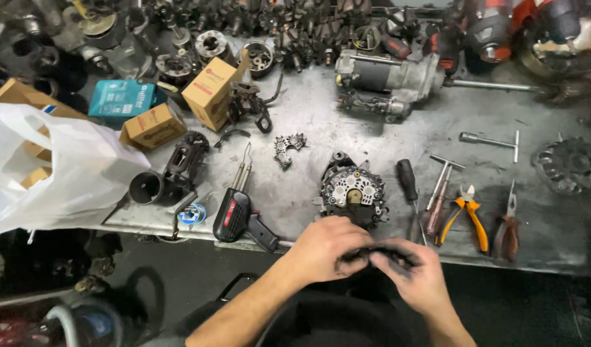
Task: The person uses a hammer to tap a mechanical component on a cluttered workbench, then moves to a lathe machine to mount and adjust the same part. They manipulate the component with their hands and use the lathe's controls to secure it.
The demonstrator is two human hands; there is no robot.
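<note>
Gripping a small dark part (379, 256) between both hands, left hand (326, 247) and right hand (416, 273) work; opened alternator (352, 193) waits at twelve o'clock on desk (321, 109).

Bare forearms, no sleeves — both hands (372, 257) grease-smudged, ungloved.

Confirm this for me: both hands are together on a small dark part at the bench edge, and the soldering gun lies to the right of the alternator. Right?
Not quite. The head view shows the soldering gun lying left of the alternator, not right. The left hand and right hand do meet on a small dark part at the bench edge.
</note>
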